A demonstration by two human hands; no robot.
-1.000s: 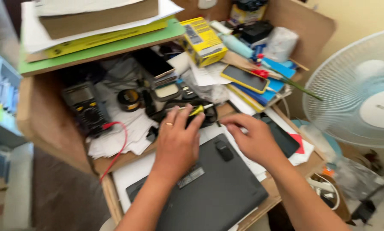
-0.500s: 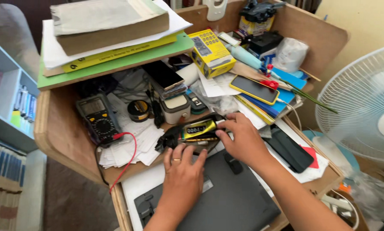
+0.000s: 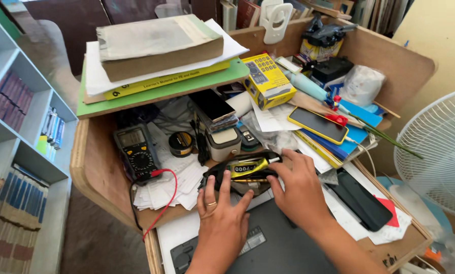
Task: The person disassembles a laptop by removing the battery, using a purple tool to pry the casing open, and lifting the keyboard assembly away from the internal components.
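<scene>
At the near edge of the surface [image 3: 108, 190] lies a dark laptop [image 3: 283, 248], cut off by the bottom of the picture. The left hand [image 3: 222, 218] rests flat on its far part, with a ring on one finger; its fingers [image 3: 224, 185] are spread and released, and their tips touch the near side of a black pouch [image 3: 240, 175]. The right hand [image 3: 301, 187] lies just beside it, palm down. Its fingers [image 3: 283, 163] are bent over the right end of the pouch and press on it, but I cannot tell if they really grasp it, because the fingertips hide the contact.

The pouch lies just beyond the laptop, near the middle of the surface. It is open, and a yellow tube-like thing [image 3: 247, 166] shows inside; the rest of its contents is too dark to make out.

To the left, near the left edge, a multimeter [image 3: 136, 152] lies on loose white papers [image 3: 171, 187], with a red wire [image 3: 164, 198] hanging over the near edge. A black phone [image 3: 362, 200] lies near the right edge. Farther away stand a small roll of tape [image 3: 180, 143], a yellow box [image 3: 265, 81] and a phone in a yellow case [image 3: 318, 125]. At the far left corner, a green board [image 3: 161, 91] carries papers and a thick book [image 3: 156, 45]. The far right corner is crowded, and the things there are hard to tell apart.
</scene>
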